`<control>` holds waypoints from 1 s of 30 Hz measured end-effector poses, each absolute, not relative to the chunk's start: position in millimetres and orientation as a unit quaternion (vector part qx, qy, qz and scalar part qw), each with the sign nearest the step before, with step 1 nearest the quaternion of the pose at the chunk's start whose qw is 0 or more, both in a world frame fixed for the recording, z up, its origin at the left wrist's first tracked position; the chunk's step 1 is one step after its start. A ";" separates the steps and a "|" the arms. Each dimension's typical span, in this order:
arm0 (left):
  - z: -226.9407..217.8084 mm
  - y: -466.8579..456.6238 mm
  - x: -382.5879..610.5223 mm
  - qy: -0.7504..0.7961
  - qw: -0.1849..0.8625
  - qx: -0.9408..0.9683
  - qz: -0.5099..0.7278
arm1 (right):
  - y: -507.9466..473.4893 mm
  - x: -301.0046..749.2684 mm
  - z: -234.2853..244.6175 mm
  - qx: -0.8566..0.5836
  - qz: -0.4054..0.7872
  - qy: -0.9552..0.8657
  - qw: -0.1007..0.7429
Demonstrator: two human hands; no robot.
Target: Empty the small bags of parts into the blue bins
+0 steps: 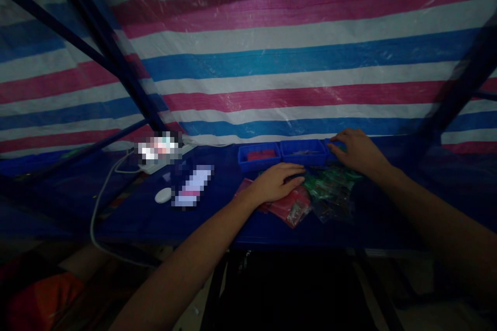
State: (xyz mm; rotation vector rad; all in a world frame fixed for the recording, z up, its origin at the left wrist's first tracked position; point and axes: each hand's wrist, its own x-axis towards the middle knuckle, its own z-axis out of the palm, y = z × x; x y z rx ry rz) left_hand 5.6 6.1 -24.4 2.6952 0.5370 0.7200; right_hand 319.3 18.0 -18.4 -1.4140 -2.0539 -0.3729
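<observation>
Two hands near the surface's (217,209) far edge: left hand (277,182) lay flat, grip wide, on red packets (292,210); right hand (357,153) touched a blue tray (333,153), grip unclear.

Both arms are bare: the left forearm (194,264) and right forearm (438,217) are uncovered along all their visible length. The left hand (277,182) and right hand (359,152) are ungloved. Dim light hides finer detail on the fingers (295,181).
</observation>
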 end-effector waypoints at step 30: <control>-13.7 -2.5 11.1 0.263 0.230 0.860 0.373 | -23.7 248.4 -9.6 -0.446 0.329 -0.677 0.484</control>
